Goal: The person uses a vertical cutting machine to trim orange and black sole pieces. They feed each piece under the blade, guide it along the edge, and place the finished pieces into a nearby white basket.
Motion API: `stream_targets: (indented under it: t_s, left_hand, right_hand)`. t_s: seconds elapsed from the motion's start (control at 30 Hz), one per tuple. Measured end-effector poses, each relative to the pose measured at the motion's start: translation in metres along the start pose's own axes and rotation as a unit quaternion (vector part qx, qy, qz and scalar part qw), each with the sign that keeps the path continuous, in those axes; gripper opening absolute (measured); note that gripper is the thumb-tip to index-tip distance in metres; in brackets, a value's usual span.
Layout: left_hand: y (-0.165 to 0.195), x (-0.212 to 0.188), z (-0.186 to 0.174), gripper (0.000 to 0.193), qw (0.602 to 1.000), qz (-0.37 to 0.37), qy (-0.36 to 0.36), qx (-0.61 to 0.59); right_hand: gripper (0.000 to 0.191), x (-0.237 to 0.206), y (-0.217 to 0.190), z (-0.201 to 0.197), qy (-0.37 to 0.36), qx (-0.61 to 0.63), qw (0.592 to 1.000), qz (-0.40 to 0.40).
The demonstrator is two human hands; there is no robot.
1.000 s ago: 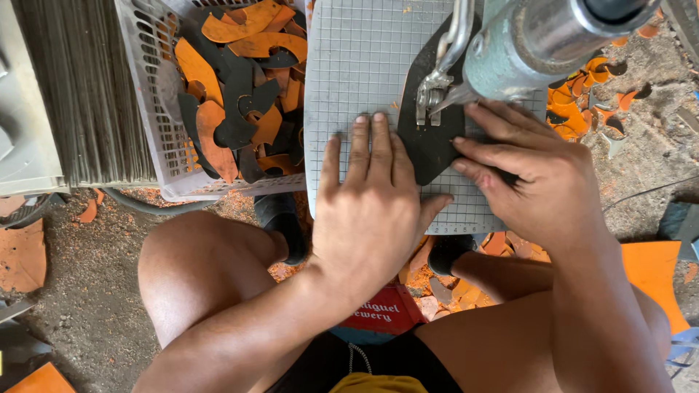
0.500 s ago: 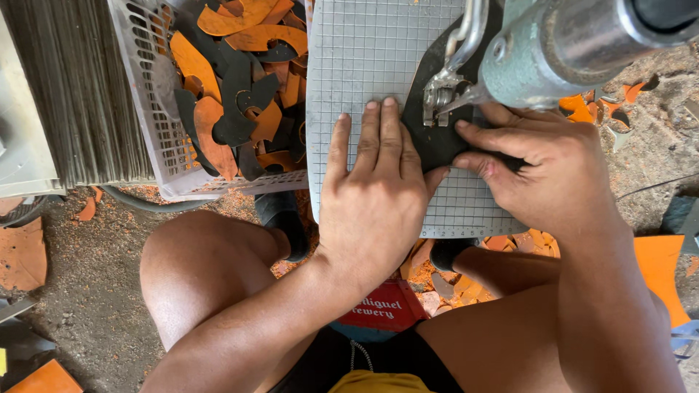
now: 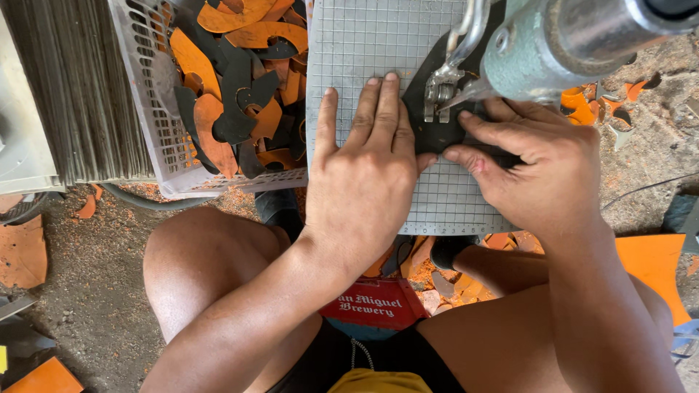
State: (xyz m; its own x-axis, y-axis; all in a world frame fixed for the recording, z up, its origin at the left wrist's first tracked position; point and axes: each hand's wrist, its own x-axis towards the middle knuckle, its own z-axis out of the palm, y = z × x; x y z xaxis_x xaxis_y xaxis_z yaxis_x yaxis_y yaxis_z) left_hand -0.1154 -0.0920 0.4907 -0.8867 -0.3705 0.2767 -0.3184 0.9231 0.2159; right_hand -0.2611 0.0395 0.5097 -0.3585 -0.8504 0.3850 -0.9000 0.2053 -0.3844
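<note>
A black rubber piece (image 3: 437, 131) lies on a grey gridded cutting mat (image 3: 364, 44) under the metal foot (image 3: 440, 91) of a grey-green machine head (image 3: 553, 44). My left hand (image 3: 364, 167) lies flat on the mat, its fingers spread and its fingertips at the piece's left edge. My right hand (image 3: 539, 167) presses the piece from the right, thumb and forefinger pinched on its edge just below the foot. Part of the piece is hidden under both hands.
A white plastic basket (image 3: 153, 109) of several orange and black cut shapes stands left of the mat. A stack of dark sheets (image 3: 73, 87) lies further left. Orange offcuts (image 3: 655, 269) and scraps litter the gritty floor around my bare knees.
Both hands and the black piece have shifted slightly away from me along the mat under the machine foot. The view has moved closer.
</note>
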Motion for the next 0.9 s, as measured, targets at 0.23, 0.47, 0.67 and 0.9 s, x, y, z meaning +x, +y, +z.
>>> stream_targets:
  t_s: [0.23,0.47,0.67,0.9]
  left_hand:
    - [-0.005,0.005,0.001,0.061,1.000,0.001,-0.006,-0.016]
    - [-0.011,0.010,0.003,0.059,1.000,0.018,-0.003,-0.008]
    - [-0.017,0.015,0.004,0.055,1.000,0.026,-0.002,-0.013]
    - [-0.022,0.022,0.005,0.061,0.999,0.030,0.000,-0.023]
  right_hand:
    - [0.036,-0.001,0.001,0.003,0.013,-0.006,1.000,-0.003]
    - [0.031,-0.002,0.004,0.001,-0.005,-0.016,1.000,-0.005]
    - [0.027,-0.004,0.003,0.003,0.005,-0.008,1.000,-0.011]
    - [0.025,-0.003,0.001,0.003,0.006,-0.022,1.000,-0.010]
